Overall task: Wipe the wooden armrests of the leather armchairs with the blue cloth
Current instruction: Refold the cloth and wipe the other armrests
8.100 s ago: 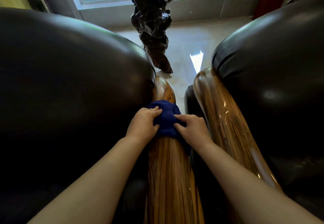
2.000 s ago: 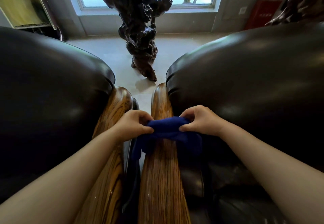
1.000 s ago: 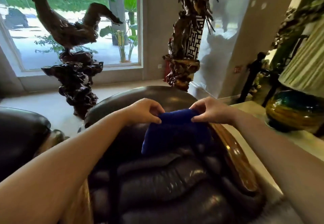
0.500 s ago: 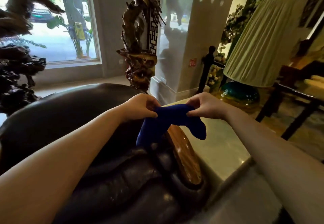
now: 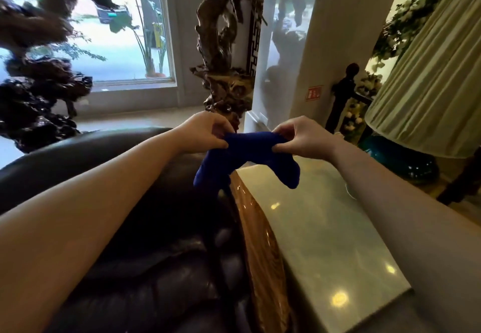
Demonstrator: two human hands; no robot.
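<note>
The blue cloth [image 5: 244, 158] hangs in the air, bunched, with both ends drooping. My left hand [image 5: 205, 132] pinches its left part and my right hand [image 5: 299, 137] pinches its right part. Below the cloth runs the glossy wooden armrest [image 5: 260, 244] on the right side of a dark leather armchair [image 5: 145, 254]. The cloth's lower left end hangs just above the armrest's far end; I cannot tell whether it touches the wood.
A pale stone-topped side table [image 5: 330, 239] stands right beside the armrest. A lamp with a pleated shade [image 5: 429, 85] and teal base [image 5: 398, 158] is on its far right. Root-wood sculptures [image 5: 223, 54] stand behind the chair, by a window [image 5: 117, 33].
Both hands have carried the cloth off the armrest between the two chairs and across the armchair to its right-hand armrest. The cloth now hangs bunched between the hands.
</note>
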